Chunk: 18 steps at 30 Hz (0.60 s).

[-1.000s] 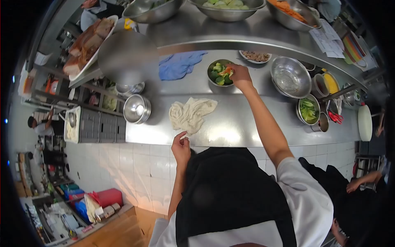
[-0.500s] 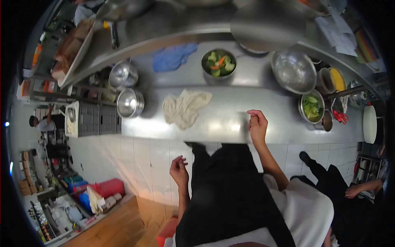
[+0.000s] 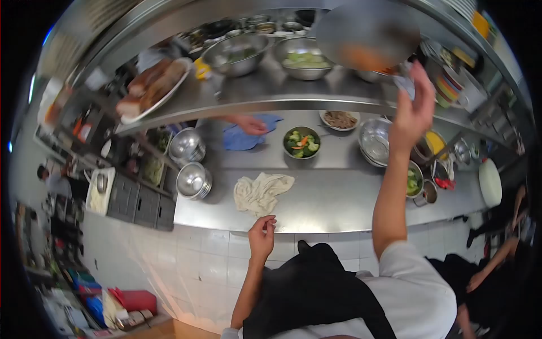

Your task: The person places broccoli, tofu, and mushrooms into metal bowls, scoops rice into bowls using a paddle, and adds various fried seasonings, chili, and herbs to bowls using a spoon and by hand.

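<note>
My right hand is raised at the upper right, in front of the shelf near a blurred round patch and some white paper. Its fingers are apart and nothing shows in them. My left hand hangs by the counter's front edge, just below the cream cloth, its fingers bent close together; whether anything small is between them is hidden. On the counter stands a metal bowl of broccoli and carrot. Another person's hand reaches over the blue cloth from behind.
Bowls of greens and pale vegetable pieces stand on the shelf, beside a meat platter. Stacked bowls sit at left. A large metal bowl and a plate of meat are at right. A co-worker's arm shows lower right.
My right hand has risen from above the counter to the shelf. My left hand is nearer the counter edge. Another person's hand has appeared over the blue cloth, and the view has tilted up.
</note>
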{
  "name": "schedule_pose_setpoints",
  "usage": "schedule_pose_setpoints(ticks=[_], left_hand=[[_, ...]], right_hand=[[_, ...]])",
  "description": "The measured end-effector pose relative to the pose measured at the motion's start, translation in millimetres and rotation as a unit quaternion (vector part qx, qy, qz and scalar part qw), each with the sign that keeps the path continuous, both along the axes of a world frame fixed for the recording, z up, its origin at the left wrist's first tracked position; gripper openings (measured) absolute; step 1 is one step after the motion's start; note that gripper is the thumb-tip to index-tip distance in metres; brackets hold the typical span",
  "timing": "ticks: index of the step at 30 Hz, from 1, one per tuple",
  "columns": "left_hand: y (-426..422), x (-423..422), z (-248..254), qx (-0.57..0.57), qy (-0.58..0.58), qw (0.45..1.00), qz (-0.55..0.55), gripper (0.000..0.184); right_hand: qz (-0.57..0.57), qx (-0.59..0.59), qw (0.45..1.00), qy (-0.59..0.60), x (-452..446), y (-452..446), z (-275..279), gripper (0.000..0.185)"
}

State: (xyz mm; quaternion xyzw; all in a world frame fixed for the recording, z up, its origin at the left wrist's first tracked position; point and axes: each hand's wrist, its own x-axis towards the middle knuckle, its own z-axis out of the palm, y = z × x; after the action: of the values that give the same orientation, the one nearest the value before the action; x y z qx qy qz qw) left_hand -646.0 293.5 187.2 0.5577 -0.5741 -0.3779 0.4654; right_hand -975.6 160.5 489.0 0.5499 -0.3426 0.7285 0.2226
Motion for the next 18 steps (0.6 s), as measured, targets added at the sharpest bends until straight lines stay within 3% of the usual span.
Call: schedule_pose_setpoints(ticks=[2, 4, 5, 6, 7, 9, 10, 11, 15, 17, 18], left_hand=[[26, 29, -14, 0.02, 0.046, 0.997, 0.058, 0.018], [58, 62, -41, 0.03, 0.069, 0.992, 0.105, 0.018], [74, 78, -52, 0.037, 0.083, 0.988, 0.128, 0.019], [91, 94, -60, 0.057, 0.08, 0.984, 0.149, 0.019], [109, 110, -67, 0.077, 0.076, 0.98, 0.169, 0.019], [135, 139, -81, 0.102, 0.087, 0.972, 0.195, 0.019], [143, 152, -84, 0.136, 0.094, 0.963, 0.215, 0.02], [143, 166, -87, 0.133, 0.095, 0.961, 0.221, 0.02], [135, 201, -103, 0.082, 0.074, 0.964, 0.241, 0.019], [112, 215, -88, 0.059, 0.056, 0.972, 0.222, 0.02], [100, 222, -90, 0.042, 0.08, 0.974, 0.209, 0.02]], right_hand=[[0.12, 0.086, 0.976, -0.16, 32, 24, -68, 0.011], [0.187, 0.198, 0.946, -0.176, 83, 39, -158, 0.007], [0.213, 0.321, 0.905, -0.181, 113, 56, -207, 0.007], [0.229, 0.49, 0.827, -0.157, 140, 77, -262, 0.006], [0.28, 0.545, 0.78, -0.125, 169, 103, -310, 0.012], [0.329, 0.631, 0.701, 0.053, 215, 147, -297, 0.016], [0.392, 0.651, 0.647, 0.064, 232, 150, -273, 0.019], [0.395, 0.649, 0.646, 0.069, 248, 143, -255, 0.019], [0.345, 0.487, 0.794, 0.113, 305, 74, -164, 0.017], [0.387, 0.417, 0.821, 0.042, 339, 33, -142, 0.012], [0.384, 0.446, 0.808, 0.023, 356, 16, -145, 0.012]])
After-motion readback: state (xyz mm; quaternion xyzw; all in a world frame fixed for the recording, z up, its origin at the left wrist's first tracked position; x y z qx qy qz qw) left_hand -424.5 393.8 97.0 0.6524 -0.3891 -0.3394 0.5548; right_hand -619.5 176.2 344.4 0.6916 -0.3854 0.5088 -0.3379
